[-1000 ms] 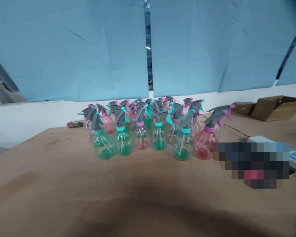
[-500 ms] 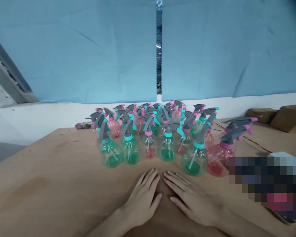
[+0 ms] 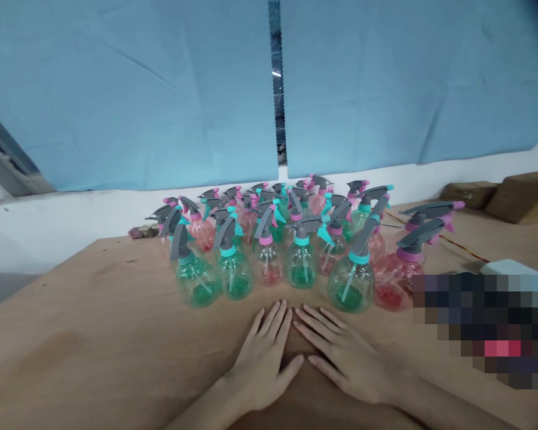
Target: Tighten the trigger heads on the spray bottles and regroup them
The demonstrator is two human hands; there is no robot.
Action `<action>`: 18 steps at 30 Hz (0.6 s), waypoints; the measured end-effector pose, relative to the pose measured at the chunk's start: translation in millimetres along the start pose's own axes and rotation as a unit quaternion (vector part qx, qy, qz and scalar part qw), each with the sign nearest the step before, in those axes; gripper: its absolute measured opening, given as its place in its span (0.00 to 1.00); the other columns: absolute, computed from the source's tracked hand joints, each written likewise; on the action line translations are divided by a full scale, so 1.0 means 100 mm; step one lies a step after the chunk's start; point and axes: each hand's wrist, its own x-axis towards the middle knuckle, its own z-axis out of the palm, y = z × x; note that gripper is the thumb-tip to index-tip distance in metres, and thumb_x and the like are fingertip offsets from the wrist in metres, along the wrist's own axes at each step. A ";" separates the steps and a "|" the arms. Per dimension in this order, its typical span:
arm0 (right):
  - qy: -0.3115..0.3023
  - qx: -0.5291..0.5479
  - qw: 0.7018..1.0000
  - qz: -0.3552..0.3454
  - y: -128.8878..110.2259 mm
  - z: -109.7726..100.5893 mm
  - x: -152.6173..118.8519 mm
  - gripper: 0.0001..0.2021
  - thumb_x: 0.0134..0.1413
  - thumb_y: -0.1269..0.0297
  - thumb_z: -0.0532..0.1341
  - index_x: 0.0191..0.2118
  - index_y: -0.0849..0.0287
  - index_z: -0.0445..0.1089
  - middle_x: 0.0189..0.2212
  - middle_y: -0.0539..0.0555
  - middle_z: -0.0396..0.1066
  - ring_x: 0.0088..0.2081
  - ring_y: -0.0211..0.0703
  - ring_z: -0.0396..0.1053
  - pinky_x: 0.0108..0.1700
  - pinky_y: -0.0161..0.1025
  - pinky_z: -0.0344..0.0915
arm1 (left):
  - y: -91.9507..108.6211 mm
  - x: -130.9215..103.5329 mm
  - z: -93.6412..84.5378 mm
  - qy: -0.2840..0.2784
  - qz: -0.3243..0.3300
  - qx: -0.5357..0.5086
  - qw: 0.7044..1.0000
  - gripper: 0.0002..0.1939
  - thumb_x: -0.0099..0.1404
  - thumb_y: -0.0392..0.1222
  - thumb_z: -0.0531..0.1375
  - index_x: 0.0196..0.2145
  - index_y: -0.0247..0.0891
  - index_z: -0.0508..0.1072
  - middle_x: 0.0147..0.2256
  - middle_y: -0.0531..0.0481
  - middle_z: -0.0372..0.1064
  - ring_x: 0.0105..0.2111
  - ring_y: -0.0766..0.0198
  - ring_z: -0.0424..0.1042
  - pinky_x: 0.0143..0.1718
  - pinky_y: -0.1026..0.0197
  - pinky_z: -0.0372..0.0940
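Observation:
My left hand (image 3: 264, 358) lies palm down on the wooden table (image 3: 94, 334), fingers stretched out and holding nothing. Beside it, my right hand (image 3: 341, 352) rests flat too, its fingers spread, the two thumbs almost meeting. Just beyond my fingertips stand several round spray bottles in rows, with grey trigger heads. Nearest are a green bottle (image 3: 301, 266), a clear bottle with a pink collar (image 3: 269, 266) and a larger green one (image 3: 350, 286). A pink bottle (image 3: 392, 286) is at the right end of the front row, and another green one (image 3: 198, 283) at the left.
Brown cardboard boxes (image 3: 520, 197) sit at the back right, with a white object (image 3: 511, 267) in front of them. A blurred-out patch covers the right side. Behind the table hangs a blue sheet (image 3: 138, 95). A small bundle (image 3: 143, 232) lies at the back left.
The view has tilted and shifted slightly. My fingers are spread a little wider, and my thumbs are closer together. The bottles stand as before.

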 end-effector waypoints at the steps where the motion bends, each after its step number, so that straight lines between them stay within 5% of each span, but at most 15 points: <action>1: -0.001 0.002 1.000 -0.001 0.00 0.00 0.00 0.26 0.63 0.56 0.46 0.64 0.55 0.41 0.64 0.51 0.39 0.64 0.46 0.37 0.63 0.50 0.42 | 0.00 0.01 0.00 0.003 -0.001 0.000 1.000 0.34 0.66 0.57 0.40 0.62 0.31 0.43 0.63 0.41 0.34 0.63 0.54 0.37 0.61 0.45 0.43; 18: -0.010 0.022 1.000 -0.007 0.02 -0.05 0.01 0.25 0.62 0.58 0.49 0.62 0.56 0.49 0.64 0.54 0.43 0.64 0.46 0.38 0.63 0.51 0.41 | -0.05 0.00 0.05 0.062 0.035 -0.007 0.997 0.28 0.67 0.50 0.45 0.61 0.37 0.48 0.63 0.44 0.42 0.62 0.55 0.43 0.59 0.44 0.48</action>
